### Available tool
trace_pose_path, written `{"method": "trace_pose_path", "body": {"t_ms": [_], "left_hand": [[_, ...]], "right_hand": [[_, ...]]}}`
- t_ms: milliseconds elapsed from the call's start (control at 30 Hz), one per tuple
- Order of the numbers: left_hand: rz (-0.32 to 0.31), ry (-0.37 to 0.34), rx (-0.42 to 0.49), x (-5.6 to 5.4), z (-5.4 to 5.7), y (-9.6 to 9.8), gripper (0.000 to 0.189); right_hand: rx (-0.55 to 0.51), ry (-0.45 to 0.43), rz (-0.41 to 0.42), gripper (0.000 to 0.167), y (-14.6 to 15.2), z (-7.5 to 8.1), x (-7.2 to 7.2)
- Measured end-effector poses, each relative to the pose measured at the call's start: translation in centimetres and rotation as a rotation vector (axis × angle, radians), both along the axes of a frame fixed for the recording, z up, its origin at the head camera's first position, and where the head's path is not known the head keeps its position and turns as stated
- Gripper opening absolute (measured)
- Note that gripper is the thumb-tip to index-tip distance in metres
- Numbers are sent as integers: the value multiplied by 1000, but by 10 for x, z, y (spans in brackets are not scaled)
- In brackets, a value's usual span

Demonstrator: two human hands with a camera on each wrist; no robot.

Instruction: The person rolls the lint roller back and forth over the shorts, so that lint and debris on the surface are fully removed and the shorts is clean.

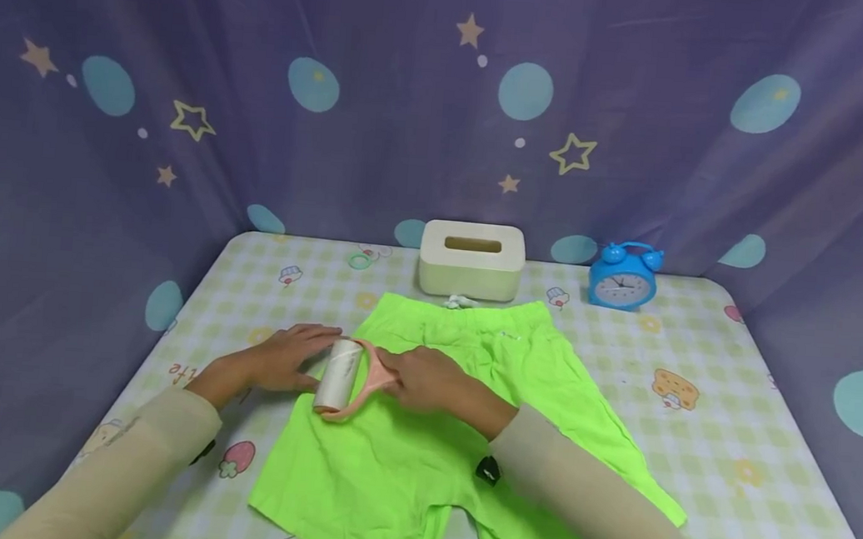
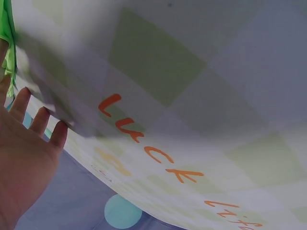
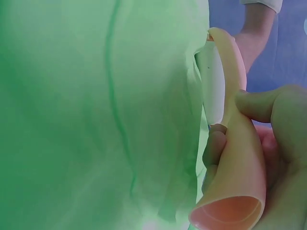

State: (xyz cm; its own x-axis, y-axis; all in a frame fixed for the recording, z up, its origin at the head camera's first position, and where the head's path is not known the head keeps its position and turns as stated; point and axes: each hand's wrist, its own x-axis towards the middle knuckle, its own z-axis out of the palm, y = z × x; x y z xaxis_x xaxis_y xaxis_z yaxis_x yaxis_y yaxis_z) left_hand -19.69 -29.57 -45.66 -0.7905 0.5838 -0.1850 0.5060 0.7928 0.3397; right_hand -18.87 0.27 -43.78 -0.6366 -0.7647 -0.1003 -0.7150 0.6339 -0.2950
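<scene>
Neon-green shorts point(image 1: 419, 452) lie spread out, waistband toward the back, on the checked cloth. My right hand point(image 1: 427, 378) grips the pink handle of a lint roller point(image 1: 337, 376), fingers and thumb wrapped round it in the right wrist view. The roller's white roll point(image 3: 212, 81) lies against the green fabric, near the shorts' left edge. My left hand point(image 1: 286, 359) rests just left of the roll, its fingers extended and spread at the edge of the shorts. In the left wrist view those fingers point(image 2: 41, 120) reach toward the green fabric.
A cream and pale-green tissue box point(image 1: 470, 274) stands behind the waistband. To its right is a blue alarm clock point(image 1: 622, 283). A small green ring point(image 1: 359, 261) is at the back left. The purple patterned curtain point(image 1: 408, 168) rises behind the table point(image 1: 753, 392).
</scene>
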Motion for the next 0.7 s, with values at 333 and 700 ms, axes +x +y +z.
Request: {"method": "trace_pose_path", "body": {"t_ms": [333, 700], "left_hand": [[2, -51, -14, 2, 4, 2, 74], [-8, -63, -57, 0, 6, 4, 75]], "right_hand": [[-51, -12, 12, 58, 15, -4, 0], [-76, -84, -34, 60, 43, -7, 2]]}}
